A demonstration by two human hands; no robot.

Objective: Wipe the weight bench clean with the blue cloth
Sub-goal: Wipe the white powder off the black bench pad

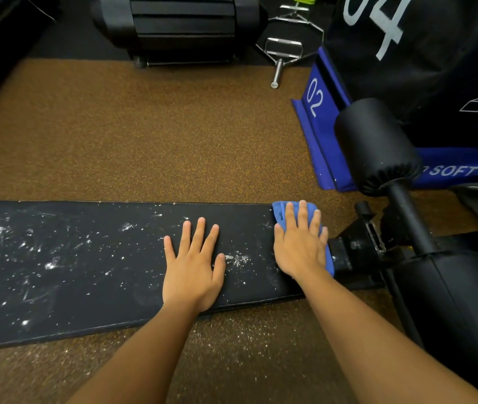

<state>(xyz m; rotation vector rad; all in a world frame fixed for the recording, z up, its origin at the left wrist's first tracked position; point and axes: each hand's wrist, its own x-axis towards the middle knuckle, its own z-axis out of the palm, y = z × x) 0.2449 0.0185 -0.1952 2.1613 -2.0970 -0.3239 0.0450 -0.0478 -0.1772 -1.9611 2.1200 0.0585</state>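
Note:
The black weight bench pad (65, 266) lies across the view from left to right, speckled with white dust, thickest on its left half. My right hand (300, 243) presses flat on the blue cloth (279, 209) at the pad's right end, fingers spread over it. The cloth shows beyond the fingertips and along the hand's right side. My left hand (192, 265) rests flat on the pad just left of the right hand, fingers apart, holding nothing. A small white smear (237, 259) lies between the two hands.
Black foam roller pads (374, 144) and the bench's metal frame (360, 246) stand at the right end. Blue and black soft boxes (319, 118) sit behind them. A black dumbbell (179, 24) and chrome cable handles (283, 51) lie at the back. Brown speckled floor (144, 135) surrounds the bench.

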